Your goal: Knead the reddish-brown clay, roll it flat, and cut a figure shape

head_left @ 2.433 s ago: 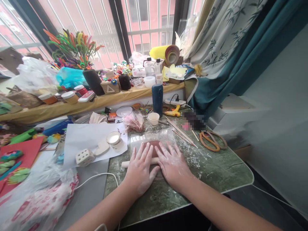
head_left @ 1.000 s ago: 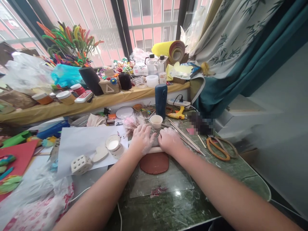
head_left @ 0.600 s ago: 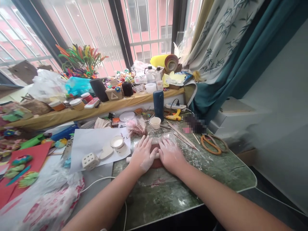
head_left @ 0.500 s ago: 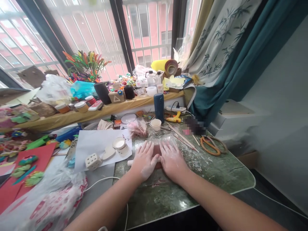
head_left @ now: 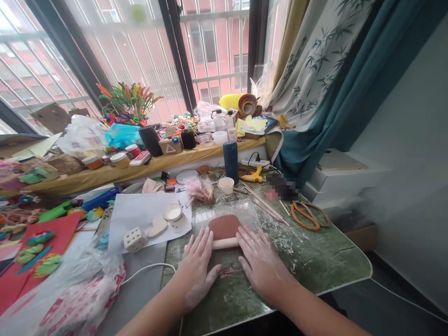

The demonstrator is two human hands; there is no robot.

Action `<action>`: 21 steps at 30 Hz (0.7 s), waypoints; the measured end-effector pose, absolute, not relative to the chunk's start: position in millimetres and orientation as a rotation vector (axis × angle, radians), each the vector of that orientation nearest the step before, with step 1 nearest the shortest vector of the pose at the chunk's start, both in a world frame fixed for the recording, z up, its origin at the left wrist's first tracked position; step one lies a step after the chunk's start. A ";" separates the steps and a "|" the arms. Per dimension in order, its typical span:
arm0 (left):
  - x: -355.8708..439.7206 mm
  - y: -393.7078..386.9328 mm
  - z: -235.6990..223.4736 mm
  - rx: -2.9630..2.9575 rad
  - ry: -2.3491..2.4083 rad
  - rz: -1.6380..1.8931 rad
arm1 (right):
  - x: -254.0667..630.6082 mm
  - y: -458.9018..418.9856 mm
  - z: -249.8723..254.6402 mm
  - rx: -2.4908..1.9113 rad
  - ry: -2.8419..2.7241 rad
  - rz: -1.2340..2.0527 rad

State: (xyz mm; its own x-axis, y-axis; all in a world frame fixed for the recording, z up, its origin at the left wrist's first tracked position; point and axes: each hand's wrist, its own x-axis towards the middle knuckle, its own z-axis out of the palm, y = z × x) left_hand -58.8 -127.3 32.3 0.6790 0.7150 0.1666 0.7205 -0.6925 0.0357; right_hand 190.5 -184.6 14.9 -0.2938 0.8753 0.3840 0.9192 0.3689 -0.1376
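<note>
A flattened slab of brown clay [head_left: 224,226] lies on a clear plastic sheet [head_left: 249,210] over the green table. Across its near edge rests a pale rolling pin [head_left: 226,243], whose ends are covered by my hands. My left hand [head_left: 198,268] lies flat over the left end, fingers stretched out and thumb apart. Over the right end, my right hand [head_left: 262,259] is flat too, its fingers extended forward. White powder coats both hands. Neither one is wrapped around the pin.
White paper [head_left: 122,212] to the left bears a dice-shaped block [head_left: 135,239] and a cup of white material [head_left: 174,215]. Thin sticks [head_left: 264,203], orange-handled scissors [head_left: 305,215], a yellow glue gun [head_left: 252,175], a paper cup [head_left: 227,185] and a blue cylinder [head_left: 230,162] stand or lie beyond the clay.
Both hands have moved back toward me with the rolling pin and spread slightly apart. More of the brown clay shows now. The camera view has tilted up slightly.
</note>
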 end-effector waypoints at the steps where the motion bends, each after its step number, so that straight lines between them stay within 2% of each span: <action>1: -58.8 -125.7 29.7 -2.847 -1.209 -0.236 | 192.5 -186.4 14.2 -1.563 -2.270 -0.134; 11: -37.3 -53.8 58.9 -2.951 -1.172 0.028 | 209.7 -113.5 33.6 -1.643 -2.437 0.163; 21: -19.9 9.3 44.7 -2.760 -1.205 -0.140 | 214.5 -43.4 40.8 -1.780 -2.435 0.138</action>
State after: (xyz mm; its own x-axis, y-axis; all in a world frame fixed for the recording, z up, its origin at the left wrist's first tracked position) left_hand -19.9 9.3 44.7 0.6777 0.7228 0.1352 0.7346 -0.6739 -0.0791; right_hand 214.5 -43.4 40.8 -0.3004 0.9528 0.0444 0.9416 0.3036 -0.1455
